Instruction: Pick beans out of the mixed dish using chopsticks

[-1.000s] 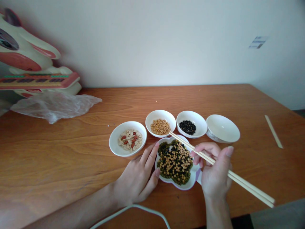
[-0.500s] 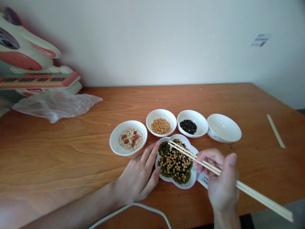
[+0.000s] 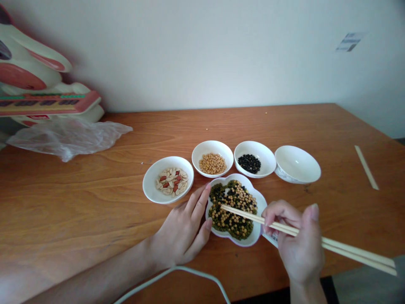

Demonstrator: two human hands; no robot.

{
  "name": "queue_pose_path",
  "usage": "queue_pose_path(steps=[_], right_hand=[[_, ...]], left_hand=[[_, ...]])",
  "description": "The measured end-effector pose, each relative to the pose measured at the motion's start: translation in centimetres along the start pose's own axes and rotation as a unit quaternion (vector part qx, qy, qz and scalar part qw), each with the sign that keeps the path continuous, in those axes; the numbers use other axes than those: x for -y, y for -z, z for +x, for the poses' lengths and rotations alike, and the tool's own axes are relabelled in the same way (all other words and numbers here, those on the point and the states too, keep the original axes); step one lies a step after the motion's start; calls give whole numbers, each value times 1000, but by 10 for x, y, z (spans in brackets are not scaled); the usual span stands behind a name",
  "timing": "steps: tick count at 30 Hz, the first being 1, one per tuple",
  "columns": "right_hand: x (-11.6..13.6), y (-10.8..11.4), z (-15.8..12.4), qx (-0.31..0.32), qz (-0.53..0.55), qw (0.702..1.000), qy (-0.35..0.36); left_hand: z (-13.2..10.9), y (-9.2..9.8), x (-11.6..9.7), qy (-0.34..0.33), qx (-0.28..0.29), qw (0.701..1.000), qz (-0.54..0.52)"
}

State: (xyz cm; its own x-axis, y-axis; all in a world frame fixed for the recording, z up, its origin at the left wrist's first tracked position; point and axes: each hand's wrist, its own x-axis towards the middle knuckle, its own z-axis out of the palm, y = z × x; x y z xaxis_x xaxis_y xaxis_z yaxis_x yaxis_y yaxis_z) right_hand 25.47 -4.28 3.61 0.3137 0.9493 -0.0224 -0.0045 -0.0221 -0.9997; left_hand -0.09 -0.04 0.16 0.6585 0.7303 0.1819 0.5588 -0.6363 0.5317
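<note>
A flower-shaped dish (image 3: 262, 202) with a pale purple rim holds a mix of green, black and yellow beans (image 3: 232, 211). My left hand (image 3: 185, 226) steadies its left side, the fingertips and thumb set against the rim. My right hand (image 3: 300, 240) is closed around a pair of wooden chopsticks (image 3: 243, 214), whose tips are among the beans left of the dish's middle. Behind the dish stand white bowls: one of peanuts (image 3: 172, 181), one of yellow soybeans (image 3: 211, 163), one of black beans (image 3: 249, 163). An empty white bowl (image 3: 298, 164) is at the right.
A white cable (image 3: 202, 273) crosses in front of my left forearm. Crumpled clear plastic (image 3: 68, 137) lies at the left, before a toy keyboard (image 3: 47, 103) shaped like an animal. On the table's right side is a pale flat strip (image 3: 366, 167). A wall rises behind.
The chopstick tips have moved down and slightly left, from the dish's upper part into the beans near its middle. The left hand keeps its place at the rim. The view has shifted slightly.
</note>
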Motion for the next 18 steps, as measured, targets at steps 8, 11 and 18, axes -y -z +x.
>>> queue_pose_path(steps=[8, 11, 18], right_hand=[[-5, 1, -4, 40, -58, 998, 4], [-7, 1, -4, 44, -63, 997, 10], [-6, 1, -5, 47, -69, 996, 9]], left_hand=[[0, 0, 0, 2, 5, 1000, -5], [0, 0, 0, 2, 2, 1000, -6], [0, 1, 0, 1, 4, 1000, -10]])
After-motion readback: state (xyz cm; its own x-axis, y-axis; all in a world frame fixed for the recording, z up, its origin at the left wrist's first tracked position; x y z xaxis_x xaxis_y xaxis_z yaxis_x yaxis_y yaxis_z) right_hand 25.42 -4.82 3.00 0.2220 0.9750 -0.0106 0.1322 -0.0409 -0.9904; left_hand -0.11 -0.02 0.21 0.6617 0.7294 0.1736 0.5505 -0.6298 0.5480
